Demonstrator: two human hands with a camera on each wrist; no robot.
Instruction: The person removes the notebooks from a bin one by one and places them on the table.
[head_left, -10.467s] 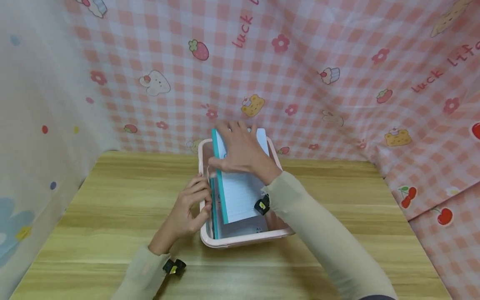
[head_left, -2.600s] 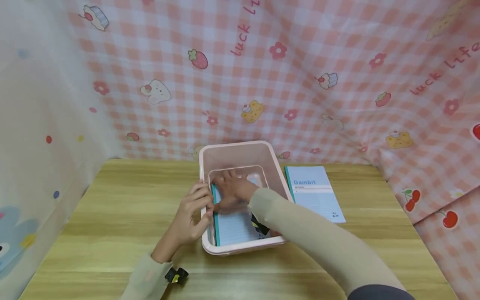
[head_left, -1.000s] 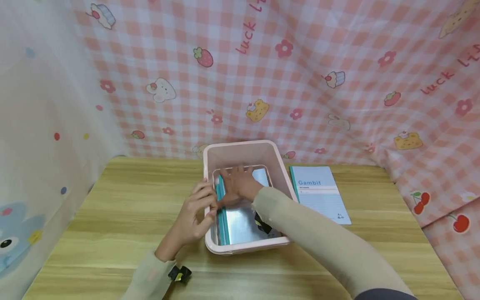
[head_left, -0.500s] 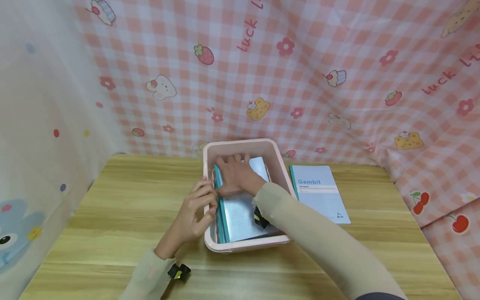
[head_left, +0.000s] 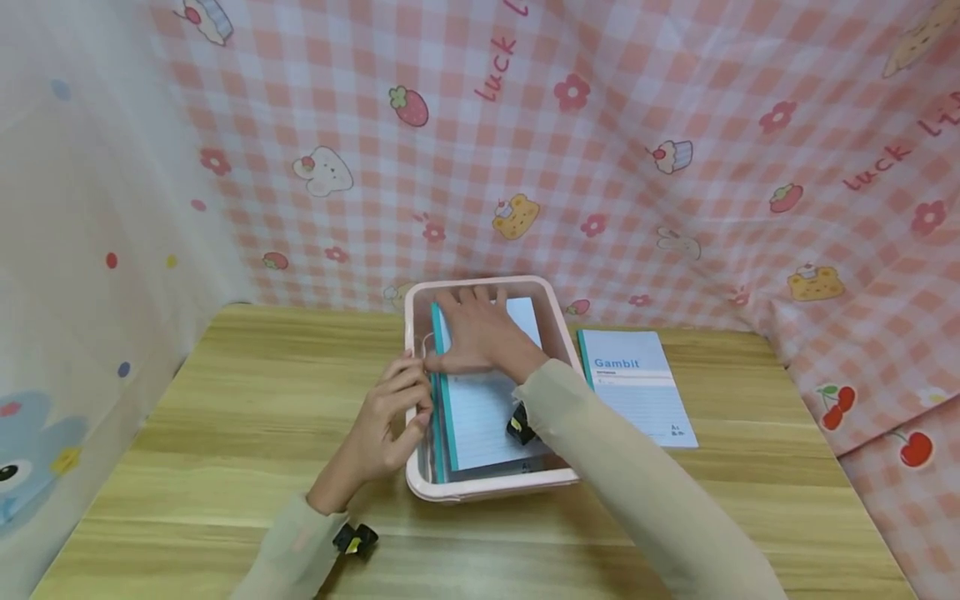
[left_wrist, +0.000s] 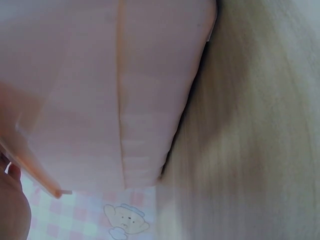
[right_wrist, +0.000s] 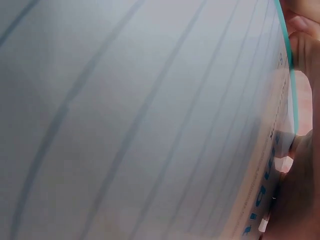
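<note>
In the head view my right hand holds a notebook with a teal spine and a pale, lined cover. Its fingers reach over the far edge and the thumb lies by the spine. The notebook is raised inside a pink plastic bin; the right wrist view shows its cover close up. Beneath it, the teal spine of another notebook shows. My left hand grips the bin's left rim. The left wrist view shows the bin's outer wall and a bit of that hand.
To the right of the bin, a similar notebook marked "Gambit" lies flat on the wooden table. A pink checked cloth hangs close behind the bin, and a pale cloth hangs at the left.
A notebook has gone from the bin to the table on the right. Over the last second my right hand has raised another from the bin's bottom. The left hand stays on the rim.
</note>
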